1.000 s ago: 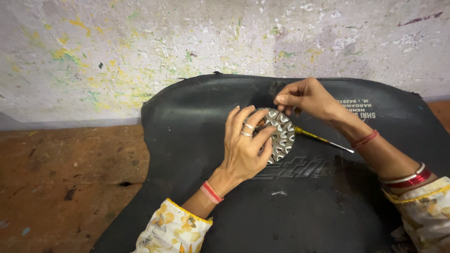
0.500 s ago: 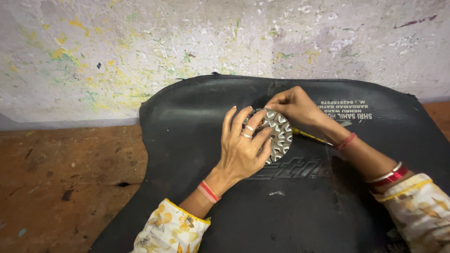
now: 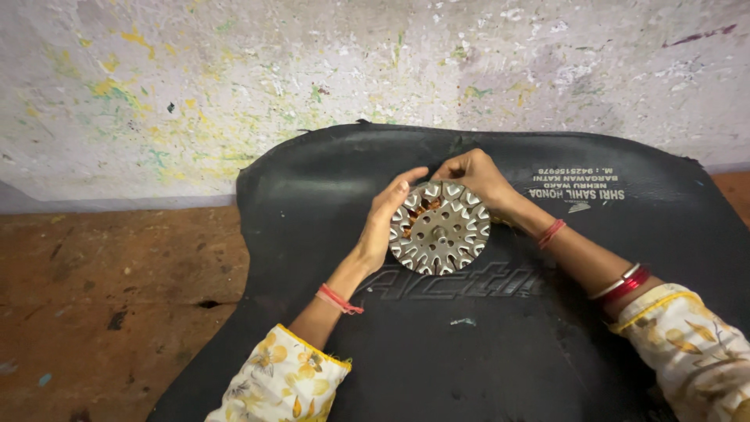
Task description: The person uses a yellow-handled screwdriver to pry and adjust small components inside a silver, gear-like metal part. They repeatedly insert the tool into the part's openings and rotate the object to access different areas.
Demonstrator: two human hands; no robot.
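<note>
A paint-flecked wall (image 3: 234, 94) rises behind a black rubber mat (image 3: 484, 344) spread over a worn brown floor (image 3: 101, 297). The left hand (image 3: 387, 223) cups the left rim of a round toothed metal core (image 3: 440, 228), fingers curled against its edge. The right hand (image 3: 476, 176) grips the top rim from behind, fingertips pinched over it. The core stands tilted on the mat's middle, copper windings showing in a few upper-left slots.
</note>
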